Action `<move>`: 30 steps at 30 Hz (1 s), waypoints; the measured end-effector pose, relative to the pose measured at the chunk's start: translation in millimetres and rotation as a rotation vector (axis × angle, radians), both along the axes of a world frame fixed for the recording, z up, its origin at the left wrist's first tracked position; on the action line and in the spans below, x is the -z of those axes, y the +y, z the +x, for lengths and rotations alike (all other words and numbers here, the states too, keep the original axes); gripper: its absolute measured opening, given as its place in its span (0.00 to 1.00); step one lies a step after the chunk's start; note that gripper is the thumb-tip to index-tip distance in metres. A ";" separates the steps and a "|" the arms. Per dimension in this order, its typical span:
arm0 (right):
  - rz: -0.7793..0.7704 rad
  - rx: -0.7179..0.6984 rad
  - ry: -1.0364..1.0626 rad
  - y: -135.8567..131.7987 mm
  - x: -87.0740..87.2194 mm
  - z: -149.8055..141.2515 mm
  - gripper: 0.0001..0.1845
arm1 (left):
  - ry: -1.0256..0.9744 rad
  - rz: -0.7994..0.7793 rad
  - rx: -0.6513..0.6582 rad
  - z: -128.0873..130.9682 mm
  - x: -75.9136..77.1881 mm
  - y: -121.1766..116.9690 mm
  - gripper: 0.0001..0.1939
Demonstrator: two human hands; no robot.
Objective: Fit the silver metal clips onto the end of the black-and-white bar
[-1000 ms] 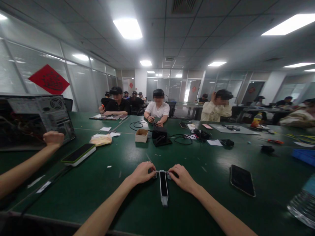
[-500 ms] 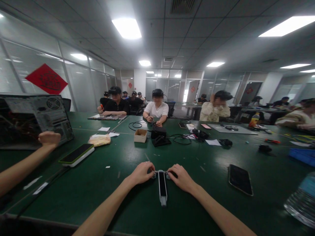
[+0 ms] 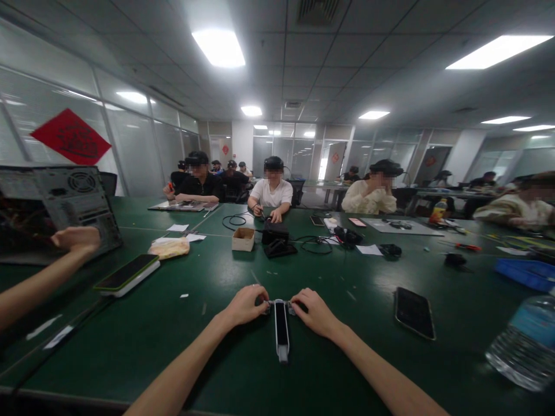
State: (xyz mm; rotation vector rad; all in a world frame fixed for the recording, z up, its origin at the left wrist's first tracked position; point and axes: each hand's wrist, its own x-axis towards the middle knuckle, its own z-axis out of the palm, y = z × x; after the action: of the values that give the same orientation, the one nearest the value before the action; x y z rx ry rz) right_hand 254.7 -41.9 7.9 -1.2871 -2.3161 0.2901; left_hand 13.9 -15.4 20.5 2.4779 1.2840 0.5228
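Note:
A slim white device with a long black top face (image 3: 281, 326) lies on the table in front of me, its grey end pointing towards me. Small greyish, partly see-through pieces flank its far end. My left hand (image 3: 246, 305) pinches the piece on the left side, with thumb and fingers closed. On the opposite side, my right hand (image 3: 315, 312) holds the matching piece in a similar pinch. Fingers partly cover both pieces, so their exact kind cannot be made out.
Another person's fist (image 3: 80, 238) is by an open computer case (image 3: 93, 202) at left. A green-edged device (image 3: 130, 274), a small box (image 3: 243, 239) and black cables lie farther off. On the right are a phone (image 3: 414, 312), a water bottle (image 3: 522, 344) and a blue tray (image 3: 524, 274).
The whole view has shifted slightly, so most things appear a little farther left. Both my hands keep their pinch on the device's side pieces. A person at far right has turned their head.

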 end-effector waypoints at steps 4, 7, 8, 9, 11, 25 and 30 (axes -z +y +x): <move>0.007 0.009 -0.007 0.4 -0.5 0.3 0.10 | -0.001 0.015 -0.011 1.4 0.2 0.3 0.09; 0.013 0.011 -0.007 0.4 -1.6 0.7 0.10 | 0.036 0.033 0.003 1.2 2.8 2.0 0.11; 0.013 0.010 -0.007 0.3 -1.9 0.7 0.10 | 0.046 0.038 0.008 1.0 3.6 2.6 0.11; 0.014 0.009 -0.006 0.2 -2.1 0.7 0.10 | 0.050 0.042 0.012 0.8 4.1 3.0 0.11; 0.022 0.007 -0.005 0.2 -1.9 0.4 0.10 | 0.039 0.049 0.014 0.5 4.3 3.4 0.10; 0.023 0.013 -0.016 2.1 1.1 1.1 0.10 | 0.036 0.035 -0.015 3.0 0.9 1.6 0.12; 0.006 0.007 -0.019 2.3 0.3 0.9 0.11 | 0.070 0.012 -0.029 3.6 -0.3 1.1 0.13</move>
State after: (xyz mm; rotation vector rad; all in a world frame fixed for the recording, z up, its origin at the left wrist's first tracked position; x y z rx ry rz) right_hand 255.6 -39.5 7.6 -1.3002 -2.3264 0.2689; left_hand 17.5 -14.3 20.8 2.5116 1.3490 0.4556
